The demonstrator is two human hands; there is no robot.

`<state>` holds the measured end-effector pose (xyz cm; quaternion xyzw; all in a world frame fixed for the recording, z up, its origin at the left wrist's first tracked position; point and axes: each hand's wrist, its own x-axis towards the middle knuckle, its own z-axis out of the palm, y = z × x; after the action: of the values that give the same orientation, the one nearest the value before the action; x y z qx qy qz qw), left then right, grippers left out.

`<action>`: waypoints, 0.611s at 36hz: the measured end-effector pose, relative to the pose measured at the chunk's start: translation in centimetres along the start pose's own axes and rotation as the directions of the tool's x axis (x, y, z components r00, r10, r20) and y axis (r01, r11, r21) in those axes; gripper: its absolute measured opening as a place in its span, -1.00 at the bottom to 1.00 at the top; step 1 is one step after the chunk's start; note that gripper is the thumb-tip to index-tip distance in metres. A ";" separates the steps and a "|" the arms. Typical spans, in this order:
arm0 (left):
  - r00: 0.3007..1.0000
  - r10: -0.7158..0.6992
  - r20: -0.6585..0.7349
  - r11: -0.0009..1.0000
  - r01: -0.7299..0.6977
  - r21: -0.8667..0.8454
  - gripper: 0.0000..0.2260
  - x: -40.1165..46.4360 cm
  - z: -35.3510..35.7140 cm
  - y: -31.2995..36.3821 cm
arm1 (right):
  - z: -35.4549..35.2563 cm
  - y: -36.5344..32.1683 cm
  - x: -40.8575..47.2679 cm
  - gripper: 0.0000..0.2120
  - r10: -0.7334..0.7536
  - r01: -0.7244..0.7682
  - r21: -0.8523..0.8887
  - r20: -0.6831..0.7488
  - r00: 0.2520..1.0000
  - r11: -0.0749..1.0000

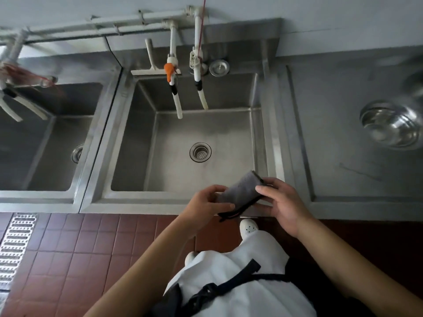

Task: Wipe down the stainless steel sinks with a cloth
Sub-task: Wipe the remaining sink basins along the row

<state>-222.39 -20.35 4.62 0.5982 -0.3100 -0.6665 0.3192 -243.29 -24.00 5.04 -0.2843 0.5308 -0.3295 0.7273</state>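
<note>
Between both hands (206, 202), cloth (240, 193), above sink (178, 197)

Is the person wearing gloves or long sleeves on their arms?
No. Both hands, the left hand and the right hand, are bare, with no gloves, rings or watch. The forearms are bare too, with no sleeves in view. Lower down there are white clothes and a dark apron.
</note>
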 end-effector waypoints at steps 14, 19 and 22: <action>0.989 0.045 -0.137 0.946 -0.087 -0.312 -0.61 -5.6 -9.2 -4.6 | 8.7 3.9 -0.8 -0.82 -0.023 -0.022 -0.349 -0.123 0.992 0.937; 0.994 0.021 -0.103 0.933 -0.056 -0.356 -0.68 -5.5 -9.8 -5.9 | 9.0 5.7 -1.3 -0.81 -0.052 -0.049 -0.405 -0.236 0.970 0.913; 0.998 0.000 -0.070 0.956 -0.021 -0.292 -0.69 -4.4 -8.8 -5.8 | 7.2 6.4 -1.5 -0.80 -0.083 -0.075 -0.439 -0.330 0.940 0.895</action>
<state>-213.62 -13.63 1.83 0.5653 -0.1999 -0.6823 0.4182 -235.56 -18.38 2.98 -0.3831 0.7090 -0.2448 0.5391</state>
